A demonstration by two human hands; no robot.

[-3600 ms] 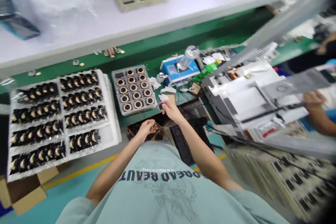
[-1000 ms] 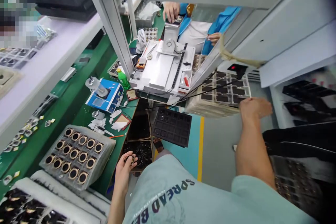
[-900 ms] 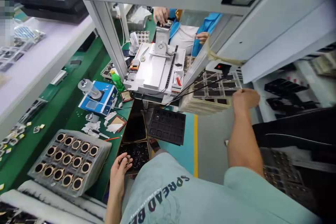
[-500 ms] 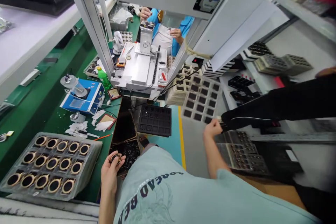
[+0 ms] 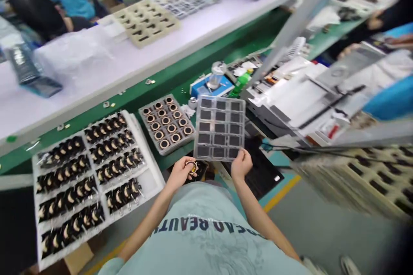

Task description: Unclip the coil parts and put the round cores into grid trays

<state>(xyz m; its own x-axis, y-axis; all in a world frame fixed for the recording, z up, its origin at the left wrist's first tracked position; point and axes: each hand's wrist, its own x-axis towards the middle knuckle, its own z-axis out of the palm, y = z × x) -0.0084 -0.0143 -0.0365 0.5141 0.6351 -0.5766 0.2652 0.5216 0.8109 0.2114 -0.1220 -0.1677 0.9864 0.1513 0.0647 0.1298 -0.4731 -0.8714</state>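
Observation:
My left hand (image 5: 180,174) holds a round gold-rimmed watch case (image 5: 192,169), with yellow spots on its upturned face. A clear plastic tray (image 5: 213,134) with rows of dark square pads hangs from my right hand (image 5: 241,164), which grips its lower right corner. The tray is tilted up in front of me, its left edge close to a stack of clear trays (image 5: 167,153) on the green bench. Round watch cases with gold rims fill the top tray of that stack.
On the left, a white foam tray (image 5: 150,184) carries rows of black-strapped watches. A blue-based machine (image 5: 201,85) and a green bottle (image 5: 241,82) stand behind the raised tray. Stacked cream trays (image 5: 361,180) are at the right. A pale shelf (image 5: 206,13) crosses above the bench.
My view has swung left to the bench. My right hand has brought the clear tray from the right side to in front of me. The watch case stays in my left hand.

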